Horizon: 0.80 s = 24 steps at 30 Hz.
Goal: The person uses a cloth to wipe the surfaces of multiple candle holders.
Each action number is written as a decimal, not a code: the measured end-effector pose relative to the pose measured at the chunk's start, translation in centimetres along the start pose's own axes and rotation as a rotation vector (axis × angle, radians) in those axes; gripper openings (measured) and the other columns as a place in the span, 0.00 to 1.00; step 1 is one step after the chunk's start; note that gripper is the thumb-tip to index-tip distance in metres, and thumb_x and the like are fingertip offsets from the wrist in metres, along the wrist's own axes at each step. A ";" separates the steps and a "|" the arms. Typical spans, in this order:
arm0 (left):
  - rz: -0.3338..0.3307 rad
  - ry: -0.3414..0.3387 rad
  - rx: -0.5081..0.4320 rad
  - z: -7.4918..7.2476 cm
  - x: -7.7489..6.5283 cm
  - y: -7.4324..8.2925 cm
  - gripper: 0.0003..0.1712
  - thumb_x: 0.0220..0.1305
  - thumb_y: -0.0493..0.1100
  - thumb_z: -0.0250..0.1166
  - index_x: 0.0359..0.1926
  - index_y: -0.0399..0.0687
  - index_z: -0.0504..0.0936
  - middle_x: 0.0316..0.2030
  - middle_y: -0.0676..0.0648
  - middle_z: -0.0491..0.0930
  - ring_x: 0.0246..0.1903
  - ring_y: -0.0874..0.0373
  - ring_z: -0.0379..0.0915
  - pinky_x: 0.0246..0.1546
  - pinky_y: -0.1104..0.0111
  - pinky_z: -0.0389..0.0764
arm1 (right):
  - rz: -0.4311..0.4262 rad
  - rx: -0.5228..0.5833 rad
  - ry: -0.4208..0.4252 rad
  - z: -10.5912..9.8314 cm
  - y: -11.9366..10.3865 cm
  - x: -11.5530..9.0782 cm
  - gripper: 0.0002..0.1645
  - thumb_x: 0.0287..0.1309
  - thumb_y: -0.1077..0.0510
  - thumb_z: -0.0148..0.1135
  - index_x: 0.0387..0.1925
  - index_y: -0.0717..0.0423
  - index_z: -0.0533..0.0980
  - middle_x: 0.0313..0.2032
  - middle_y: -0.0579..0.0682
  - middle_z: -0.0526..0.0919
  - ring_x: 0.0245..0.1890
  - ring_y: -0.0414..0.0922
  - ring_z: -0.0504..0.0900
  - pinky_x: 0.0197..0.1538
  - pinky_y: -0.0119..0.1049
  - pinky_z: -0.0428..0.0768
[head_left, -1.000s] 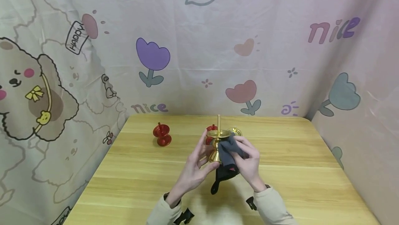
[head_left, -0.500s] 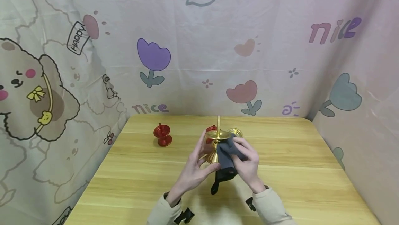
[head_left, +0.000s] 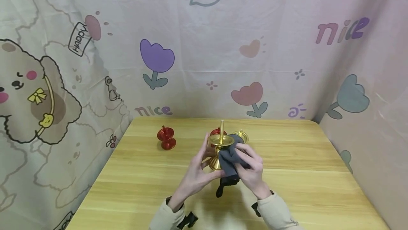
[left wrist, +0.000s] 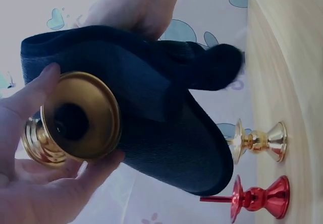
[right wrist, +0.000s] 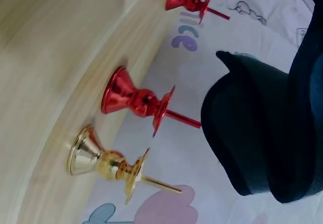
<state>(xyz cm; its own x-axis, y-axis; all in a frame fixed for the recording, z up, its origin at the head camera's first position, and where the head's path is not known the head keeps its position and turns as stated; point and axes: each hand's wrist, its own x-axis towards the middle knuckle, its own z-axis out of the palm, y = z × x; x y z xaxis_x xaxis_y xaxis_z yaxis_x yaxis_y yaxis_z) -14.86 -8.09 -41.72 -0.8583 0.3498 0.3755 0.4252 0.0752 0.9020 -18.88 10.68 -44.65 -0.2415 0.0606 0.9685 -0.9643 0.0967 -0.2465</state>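
Note:
My left hand [head_left: 195, 176] grips a gold candlestick [head_left: 221, 140] by its flared foot, holding it up off the table, spike upward. In the left wrist view the thumb and fingers clasp the rim of its hollow foot [left wrist: 107, 103]. My right hand [head_left: 253, 171] pinches a folded dark grey cloth [head_left: 230, 161] with black edging and a hanging loop. This cloth lies against the candlestick's stem on the right side and hides part of it. In the right wrist view the dark cloth [right wrist: 252, 128] shows, but the hand is out of sight.
One red candlestick [head_left: 166, 138] stands at the table's back left. Behind the hands stand another red candlestick [right wrist: 136, 98] and a gold candlestick [right wrist: 111, 163], upright and side by side. A patterned curtain [head_left: 204, 46] hangs behind the wooden table [head_left: 127, 184].
The gold candlestick has shifted slightly left and down in the head view. The right hand and cloth have moved the same way, staying against its stem.

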 end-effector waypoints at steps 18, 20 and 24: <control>-0.090 0.049 -0.188 -0.4 0.2 -0.3 0.58 0.59 0.33 0.72 0.78 0.58 0.44 0.62 0.32 0.75 0.61 0.36 0.75 0.59 0.62 0.80 | -0.020 0.203 -0.276 -1.6 0.8 0.3 0.11 0.62 0.64 0.67 0.43 0.69 0.84 0.43 0.64 0.84 0.48 0.50 0.82 0.58 0.33 0.78; -0.077 0.055 -0.174 -0.5 0.2 -0.3 0.57 0.58 0.33 0.73 0.78 0.56 0.45 0.61 0.32 0.76 0.60 0.37 0.76 0.58 0.63 0.81 | -0.082 0.199 -0.304 -1.6 0.8 0.6 0.11 0.63 0.63 0.66 0.43 0.69 0.84 0.41 0.65 0.83 0.46 0.52 0.81 0.56 0.35 0.78; -0.048 0.066 -0.134 -0.4 0.2 -0.1 0.58 0.57 0.33 0.74 0.77 0.49 0.45 0.60 0.32 0.77 0.59 0.37 0.77 0.58 0.59 0.82 | -0.041 0.202 -0.302 -1.7 0.6 0.6 0.11 0.63 0.65 0.66 0.44 0.69 0.84 0.41 0.63 0.83 0.45 0.49 0.82 0.55 0.34 0.79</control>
<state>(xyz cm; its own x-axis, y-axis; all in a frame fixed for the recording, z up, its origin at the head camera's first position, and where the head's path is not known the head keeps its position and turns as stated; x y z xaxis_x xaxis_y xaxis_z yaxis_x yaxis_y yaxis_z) -15.18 -8.45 -41.68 -0.8955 0.2859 0.3410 0.3453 -0.0368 0.9378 -19.41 12.49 -44.30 -0.1941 -0.2380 0.9517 -0.9686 -0.1070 -0.2243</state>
